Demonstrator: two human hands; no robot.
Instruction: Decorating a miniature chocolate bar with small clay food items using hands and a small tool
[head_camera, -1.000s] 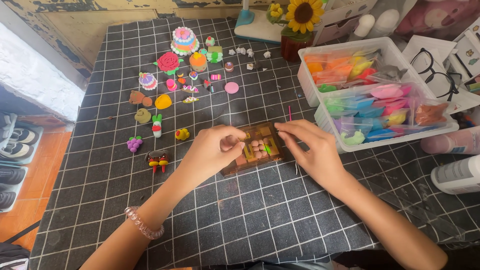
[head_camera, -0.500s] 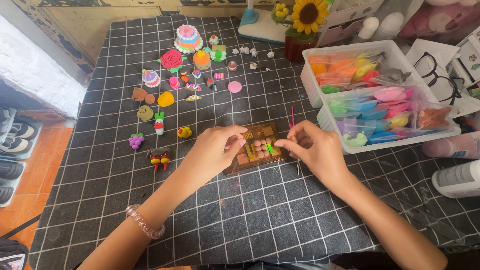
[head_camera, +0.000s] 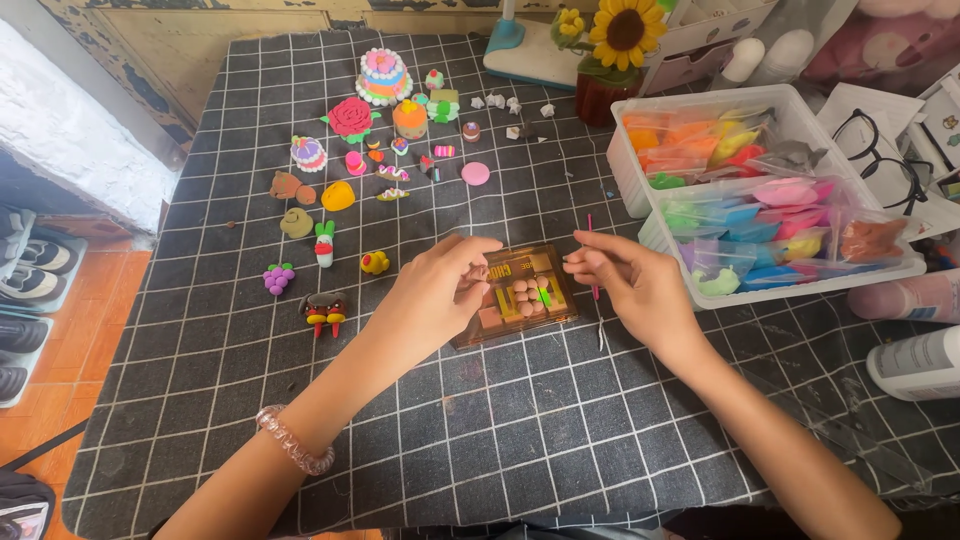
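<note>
Across the black grid-patterned bench (head_camera: 500, 450), the left hand (head_camera: 435, 290) and right hand (head_camera: 625, 275), which a moment ago pressed on the small brown clay tray (head_camera: 515, 295), now hover lifted at its sides, fingertips pinched on nothing I can make out, with the right hand also holding a thin pink tool (head_camera: 592, 255).

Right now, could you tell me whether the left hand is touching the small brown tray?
Cannot tell. In the head view, the left hand overlaps the brown tray's left edge, fingers pinched above it, with no plain contact or gap.
</note>
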